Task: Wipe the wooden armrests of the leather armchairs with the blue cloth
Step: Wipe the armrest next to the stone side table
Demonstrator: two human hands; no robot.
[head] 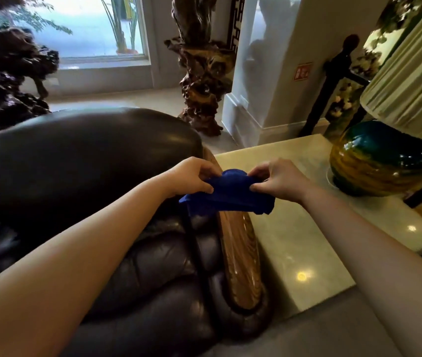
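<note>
While both bare forearms reach forward, the blue cloth (226,194) hangs bunched between the two hands, held in the air above the far part of the wooden armrest (238,256); contact between cloth and wood cannot be told. Left hand (192,177): fingers curled, thumb and fingertips pinching the cloth's left edge. Right hand (279,180): same pinch on the right edge, thumb underneath. Cloth is soft, deep blue, crumpled into folds, lower hem drooping. Armrest is a long rounded strip of glossy, golden-brown wood with visible grain, set into the padded arm of the leather armchair (81,161). Leather is dark brown, shiny, tufted into puffy rolls along the arm; the backrest is a smooth dome. Just beside the armrest stands a pale polished stone worktop (300,235), square-cornered, reflecting lights. On it, a round ribbed lamp base (377,161), glazed teal and amber, under a pleated cream shade (415,81).
</note>
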